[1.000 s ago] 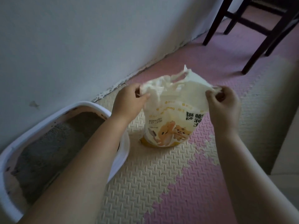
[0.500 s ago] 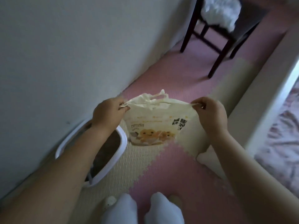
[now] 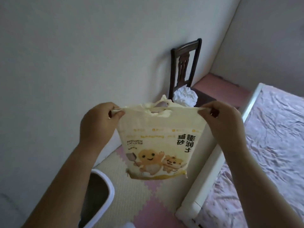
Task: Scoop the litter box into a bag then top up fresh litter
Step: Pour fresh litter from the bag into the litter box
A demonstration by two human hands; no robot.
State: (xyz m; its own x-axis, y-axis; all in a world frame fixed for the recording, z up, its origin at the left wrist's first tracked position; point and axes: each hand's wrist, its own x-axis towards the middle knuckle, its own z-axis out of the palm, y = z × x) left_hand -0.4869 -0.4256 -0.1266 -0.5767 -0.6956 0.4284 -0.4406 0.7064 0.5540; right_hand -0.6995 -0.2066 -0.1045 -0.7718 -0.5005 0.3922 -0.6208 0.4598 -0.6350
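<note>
Litter box (image 3: pixel 110 193) sits near left on the foam mat (image 3: pixel 131 204), beside the wall, with grey litter inside. Above the mat, the litter bag (image 3: pixel 158 145) hangs stretched between two hands. The left hand (image 3: pixel 97 122) pinches its top left corner and the right hand (image 3: pixel 220 122) its top right, fingers curled. A bed (image 3: pixel 271 145) lies right. A chair (image 3: pixel 185 66) holding a white bundle (image 3: pixel 185 96) stands far.

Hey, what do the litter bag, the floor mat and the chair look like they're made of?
Litter bag: thin matte plastic film, stretched and crinkled at its top. Floor mat: probably foam, with jigsaw edges. Chair: apparently dark wood, slightly glossy.
</note>
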